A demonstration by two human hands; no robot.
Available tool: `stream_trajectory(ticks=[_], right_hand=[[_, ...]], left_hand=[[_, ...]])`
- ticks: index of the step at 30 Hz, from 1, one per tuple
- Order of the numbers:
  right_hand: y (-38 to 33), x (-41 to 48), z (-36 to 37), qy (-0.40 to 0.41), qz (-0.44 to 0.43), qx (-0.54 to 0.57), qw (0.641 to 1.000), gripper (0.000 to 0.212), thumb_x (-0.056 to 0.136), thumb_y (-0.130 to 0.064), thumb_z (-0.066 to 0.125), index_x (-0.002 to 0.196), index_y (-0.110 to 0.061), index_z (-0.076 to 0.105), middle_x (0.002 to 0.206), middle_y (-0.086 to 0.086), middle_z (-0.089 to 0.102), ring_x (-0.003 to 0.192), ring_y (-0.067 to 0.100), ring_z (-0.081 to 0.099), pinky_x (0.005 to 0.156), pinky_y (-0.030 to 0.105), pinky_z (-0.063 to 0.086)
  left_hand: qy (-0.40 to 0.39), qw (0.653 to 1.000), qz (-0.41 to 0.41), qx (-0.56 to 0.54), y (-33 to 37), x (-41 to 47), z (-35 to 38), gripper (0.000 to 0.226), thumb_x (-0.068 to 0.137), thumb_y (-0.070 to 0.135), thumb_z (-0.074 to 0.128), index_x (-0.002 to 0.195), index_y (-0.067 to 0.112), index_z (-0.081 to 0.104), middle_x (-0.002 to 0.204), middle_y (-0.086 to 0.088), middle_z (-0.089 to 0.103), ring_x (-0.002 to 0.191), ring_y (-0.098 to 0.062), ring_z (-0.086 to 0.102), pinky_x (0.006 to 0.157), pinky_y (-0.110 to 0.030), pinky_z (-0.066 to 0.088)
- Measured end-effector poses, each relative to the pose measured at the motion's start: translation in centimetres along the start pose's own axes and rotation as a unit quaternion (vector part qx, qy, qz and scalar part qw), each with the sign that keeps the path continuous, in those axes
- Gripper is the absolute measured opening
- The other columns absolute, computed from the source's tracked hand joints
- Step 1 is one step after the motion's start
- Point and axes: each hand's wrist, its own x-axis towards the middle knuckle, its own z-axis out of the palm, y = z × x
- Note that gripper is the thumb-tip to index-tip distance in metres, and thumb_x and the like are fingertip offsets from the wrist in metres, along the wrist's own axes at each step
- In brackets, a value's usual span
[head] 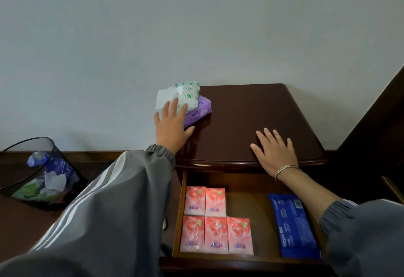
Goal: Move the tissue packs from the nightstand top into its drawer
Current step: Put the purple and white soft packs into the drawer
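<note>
Head view shows your left grip spread wide and holding nothing, fingertips at the green-and-white tissue pack, which lies stacked on the purple pack just beyond your thumb. Your right grip rests flat and empty on the nightstand top. Both packs look light, soft and slick in film, so you would likely do best pinching the stack across its sides, clear of the loose sheet, toward the open drawer below your right grip.

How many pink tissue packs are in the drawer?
5 pink packs, all at the drawer's left: two in the back row, three in front. None looks hidden.
</note>
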Motion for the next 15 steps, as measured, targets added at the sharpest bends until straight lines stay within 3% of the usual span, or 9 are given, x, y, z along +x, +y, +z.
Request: stream_trajectory(ticks=[3,5,9,12,15], right_hand=[[0.1,0.0,0.6,0.030,-0.001,-0.004,1.000,0.063,0.091,-0.061,0.013,0.147,-0.032,0.020,0.157,-0.005,0.018,0.146,0.019,0.013,0.116,0.050,0.013],[0.0,0.0,0.6,0.043,-0.001,-0.006,0.999,0.062,0.092,-0.060,0.015,0.147,-0.032,0.022,0.157,-0.005,0.021,0.146,0.019,0.015,0.115,0.050,0.015],[-0.1,-0.1,0.7,0.062,0.000,-0.011,0.998,0.060,0.092,-0.058,0.020,0.146,-0.031,0.027,0.155,-0.004,0.026,0.145,0.020,0.019,0.115,0.050,0.018],[0.0,-0.1,0.7,0.075,-0.002,-0.013,0.997,0.060,0.091,-0.058,0.021,0.144,-0.031,0.030,0.154,-0.004,0.029,0.144,0.020,0.023,0.114,0.050,0.020],[0.1,-0.2,0.7,0.065,-0.001,-0.012,0.998,0.062,0.090,-0.060,0.019,0.143,-0.031,0.031,0.153,-0.004,0.030,0.143,0.020,0.023,0.113,0.051,0.021]], left_hand=[[-0.043,0.996,0.036,0.068,0.0,1.9,1.1,0.071,0.085,0.048,0.060,0.143,0.021,0.028,0.156,-0.005,0.021,0.144,-0.030,0.016,0.113,-0.052,0.017],[-0.066,0.993,0.047,0.090,-0.3,2.9,1.9,0.066,0.086,0.043,0.060,0.140,0.019,0.030,0.147,-0.006,0.034,0.136,-0.030,0.031,0.111,-0.048,0.024],[-0.049,0.995,0.053,0.069,-0.9,3.6,2.8,0.030,0.092,0.021,0.050,0.120,0.012,0.048,0.112,-0.010,0.063,0.098,-0.033,0.061,0.078,-0.041,0.045],[-0.028,0.996,0.045,0.070,-1.4,3.2,3.1,0.019,0.092,0.010,0.044,0.109,0.010,0.053,0.095,-0.014,0.067,0.082,-0.037,0.066,0.062,-0.039,0.044],[0.019,1.000,0.011,0.019,-1.3,2.2,2.4,0.019,0.091,0.013,0.047,0.107,0.009,0.055,0.085,-0.018,0.068,0.070,-0.040,0.064,0.055,-0.035,0.036]])
